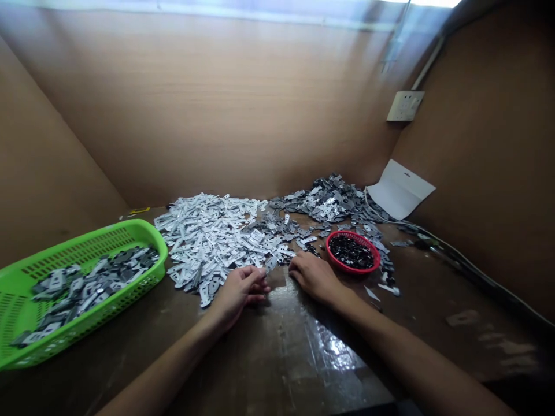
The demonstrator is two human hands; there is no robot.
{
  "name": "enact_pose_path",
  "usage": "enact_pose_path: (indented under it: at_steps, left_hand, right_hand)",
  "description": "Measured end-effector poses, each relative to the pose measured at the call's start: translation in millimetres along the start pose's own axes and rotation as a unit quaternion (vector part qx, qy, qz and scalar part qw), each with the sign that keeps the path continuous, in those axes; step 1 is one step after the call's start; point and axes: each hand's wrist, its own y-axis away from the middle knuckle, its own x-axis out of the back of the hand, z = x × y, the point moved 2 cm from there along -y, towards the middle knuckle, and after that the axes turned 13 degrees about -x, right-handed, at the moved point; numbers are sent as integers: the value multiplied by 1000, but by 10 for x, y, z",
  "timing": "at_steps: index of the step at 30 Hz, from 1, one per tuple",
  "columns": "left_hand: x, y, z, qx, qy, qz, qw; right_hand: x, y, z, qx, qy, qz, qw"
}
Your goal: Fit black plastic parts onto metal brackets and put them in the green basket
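My left hand (246,287) pinches a small flat grey metal plate (270,264) between thumb and fingertips, just in front of a heap of silvery metal plates (208,234). To its right, my right hand (313,274) rests low over the table with fingers curled down; whatever the fingertips may hold is hidden. Beside that hand stands a round red basket (376,263) filled with small shiny black parts (350,249). A few dark pieces (313,249) lie just beyond the right knuckles.
A green slotted basket (161,245) with assembled-looking metal pieces (93,283) stands at the left. Darker plates (332,199) are heaped at the back. White card (401,189) leans in the right corner, near a cable (477,263). Wooden panels (225,115) enclose the table; a socket (405,106) hangs above.
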Motion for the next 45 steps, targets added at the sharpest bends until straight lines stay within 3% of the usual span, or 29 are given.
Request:
enact_pose_path:
  at_steps: [4,11,17,25,45]
  left_hand:
    - [-36,29,18,6,-21,-24,999]
    - [-62,52,46,24,-61,-58,996]
    - [-51,44,36,23,-75,-68,995]
    - [-33,60,54,41,-137,-101,985]
    - [9,25,-39,37,-139,-116,983]
  right_hand:
    - [-5,-14,8,-1,-11,-4,1000]
    - [95,-70,-11,25,-149,-4,989]
    - [85,-51,-26,-1,-179,-38,983]
    - [137,-68,5,-16,-189,41,981]
    - [95,-55,-13,-24,-197,-17,980]
